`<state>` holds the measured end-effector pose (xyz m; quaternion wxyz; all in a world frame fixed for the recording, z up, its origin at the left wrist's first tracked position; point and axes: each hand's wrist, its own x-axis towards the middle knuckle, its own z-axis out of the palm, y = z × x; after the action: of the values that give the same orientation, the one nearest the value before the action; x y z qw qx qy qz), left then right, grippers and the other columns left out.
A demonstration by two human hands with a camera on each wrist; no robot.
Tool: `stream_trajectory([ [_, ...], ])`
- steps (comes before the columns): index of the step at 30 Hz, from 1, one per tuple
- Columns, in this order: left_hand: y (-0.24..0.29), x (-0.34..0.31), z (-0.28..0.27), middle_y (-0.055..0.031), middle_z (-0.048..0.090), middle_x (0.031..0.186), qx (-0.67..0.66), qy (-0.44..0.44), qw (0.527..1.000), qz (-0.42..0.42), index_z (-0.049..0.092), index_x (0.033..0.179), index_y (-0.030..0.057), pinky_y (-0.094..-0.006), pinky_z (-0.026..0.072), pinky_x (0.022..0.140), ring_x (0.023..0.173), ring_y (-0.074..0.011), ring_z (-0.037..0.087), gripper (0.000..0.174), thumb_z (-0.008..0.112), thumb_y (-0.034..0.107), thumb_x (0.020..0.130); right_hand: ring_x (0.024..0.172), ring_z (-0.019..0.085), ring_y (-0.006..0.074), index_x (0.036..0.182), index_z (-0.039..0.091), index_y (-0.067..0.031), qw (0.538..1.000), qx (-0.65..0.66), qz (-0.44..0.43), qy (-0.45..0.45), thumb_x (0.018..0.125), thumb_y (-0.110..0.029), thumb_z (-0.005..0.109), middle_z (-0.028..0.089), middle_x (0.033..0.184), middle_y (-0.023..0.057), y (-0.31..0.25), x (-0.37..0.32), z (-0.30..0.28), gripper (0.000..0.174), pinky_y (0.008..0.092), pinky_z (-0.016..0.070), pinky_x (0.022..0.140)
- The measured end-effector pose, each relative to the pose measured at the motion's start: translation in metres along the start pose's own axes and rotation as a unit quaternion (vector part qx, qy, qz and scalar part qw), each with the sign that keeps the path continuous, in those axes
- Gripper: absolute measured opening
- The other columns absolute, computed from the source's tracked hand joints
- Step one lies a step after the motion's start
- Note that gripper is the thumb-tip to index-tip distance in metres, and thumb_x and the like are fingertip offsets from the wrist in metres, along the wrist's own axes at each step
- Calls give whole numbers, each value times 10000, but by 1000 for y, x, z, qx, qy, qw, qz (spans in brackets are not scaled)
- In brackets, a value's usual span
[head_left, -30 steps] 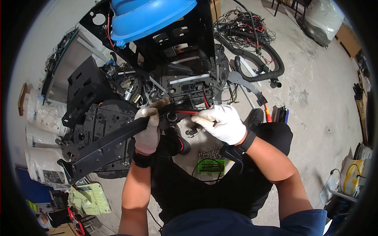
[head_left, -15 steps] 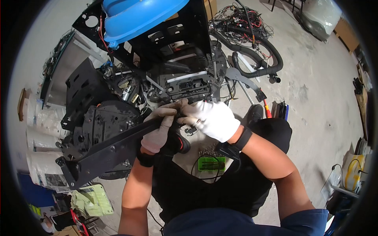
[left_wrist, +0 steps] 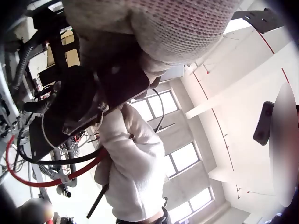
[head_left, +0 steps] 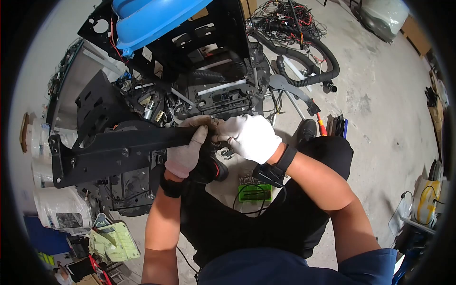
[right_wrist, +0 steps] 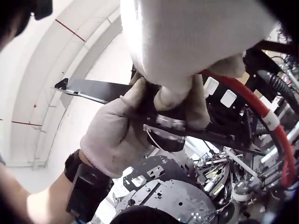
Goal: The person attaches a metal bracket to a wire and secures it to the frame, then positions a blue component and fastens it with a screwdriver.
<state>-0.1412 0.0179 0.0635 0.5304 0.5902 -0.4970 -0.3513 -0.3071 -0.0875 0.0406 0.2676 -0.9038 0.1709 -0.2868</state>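
My gloved left hand (head_left: 185, 154) grips a long black metal bracket (head_left: 107, 156) near its right end, with the thumb along its face. The bracket's other end points left above the floor parts. Close against the gripped end is my gloved right hand (head_left: 254, 137), its fingers curled in beside the left fingertips. From the right hand run a thick red cable (left_wrist: 58, 181) and a black cable (left_wrist: 70, 161), looping away to the side in the left wrist view. A thin pale loop (left_wrist: 45, 133) hangs at the bracket there. The right fingertips are partly hidden behind the bracket.
Ahead stands a black machine frame (head_left: 223, 38) with a blue shell (head_left: 156, 23). Black corrugated hose (head_left: 311, 85) and tangled wires (head_left: 289, 21) lie to its right. A green box (head_left: 255, 193) sits between the legs, and a red-and-yellow handled tool (head_left: 322, 126) lies by the right shoe.
The bracket's left end has swung up, so the bracket lies nearer level. My right hand has closed in on the left at the bracket's end, and the red cable is now hidden in the head view.
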Motion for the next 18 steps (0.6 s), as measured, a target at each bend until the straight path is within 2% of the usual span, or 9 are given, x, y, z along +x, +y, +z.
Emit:
stream_trajectory([
  [1, -1, 0, -2, -94, 623, 980, 11, 2, 1000, -10, 543, 1124, -35, -337, 449, 940, 1018, -197, 586, 221, 476, 7, 918, 672, 631, 292, 845, 674, -168, 1000, 0, 0, 0, 800, -233, 554, 647, 805, 63, -1, 1, -1, 143, 383, 498, 548],
  [3, 0, 1, -2, -91, 621, 977, 22, 6, 1000, -20, 533, 1145, -44, -333, 452, 932, 1011, -192, 586, 239, 475, 9, 919, 674, 629, 301, 838, 680, -144, 995, 31, 53, -77, 829, -312, 552, 648, 769, 98, -7, 7, -3, 211, 386, 493, 562],
  [5, 6, 3, 1, -91, 627, 975, -42, 14, 998, -36, 524, 1165, -55, -303, 458, 904, 983, -174, 596, 260, 486, 32, 923, 675, 626, 310, 824, 677, -119, 990, 66, 85, -91, 837, -343, 550, 644, 749, 116, -5, 11, 1, 258, 387, 488, 570],
  [7, 10, 6, 5, -78, 640, 942, -21, 42, 998, -47, 548, 1152, -34, -279, 465, 858, 927, -149, 603, 256, 509, 61, 917, 675, 623, 319, 811, 674, -93, 983, 100, 115, -103, 845, -374, 549, 640, 730, 133, -2, 15, 2, 309, 388, 482, 579],
  [9, 12, 7, 7, -65, 652, 909, 0, 71, 996, -59, 571, 1138, -14, -254, 472, 811, 871, -124, 609, 252, 532, 90, 912, 657, 619, 316, 778, 662, -56, 969, 156, 147, -127, 841, -394, 565, 626, 685, 152, 1, 17, 1, 357, 387, 470, 592],
  [10, 12, 7, 7, -69, 654, 900, 37, 61, 995, -73, 570, 1127, -23, -256, 480, 801, 862, -129, 615, 251, 537, 108, 916, 657, 620, 292, 795, 669, -50, 941, 218, 189, -176, 845, -397, 572, 623, 672, 141, 6, 18, 2, 364, 378, 469, 615],
  [11, 13, 8, 7, -72, 656, 891, 74, 50, 992, -87, 569, 1116, -33, -258, 488, 792, 853, -133, 620, 255, 543, 127, 920, 657, 620, 292, 795, 669, -50, 941, 217, 188, -177, 845, -397, 572, 623, 672, 141, 10, 16, 5, 364, 378, 469, 615],
  [15, 0, 4, 8, -60, 654, 852, 47, 67, 991, -102, 601, 998, -6, -249, 488, 736, 793, -120, 612, 200, 561, 172, 916, 712, 625, 245, 879, 690, -73, 933, 264, 149, -194, 850, -375, 578, 655, 741, 106, 20, 11, 9, 323, 324, 477, 673],
  [18, -4, 3, 11, -59, 665, 819, 18, 97, 991, -93, 619, 939, -5, -245, 488, 706, 754, -122, 628, 146, 613, 125, 874, 726, 630, 220, 905, 692, -84, 934, 258, 108, -224, 852, -351, 583, 667, 789, 107, 21, 11, 8, 294, 301, 480, 682],
])
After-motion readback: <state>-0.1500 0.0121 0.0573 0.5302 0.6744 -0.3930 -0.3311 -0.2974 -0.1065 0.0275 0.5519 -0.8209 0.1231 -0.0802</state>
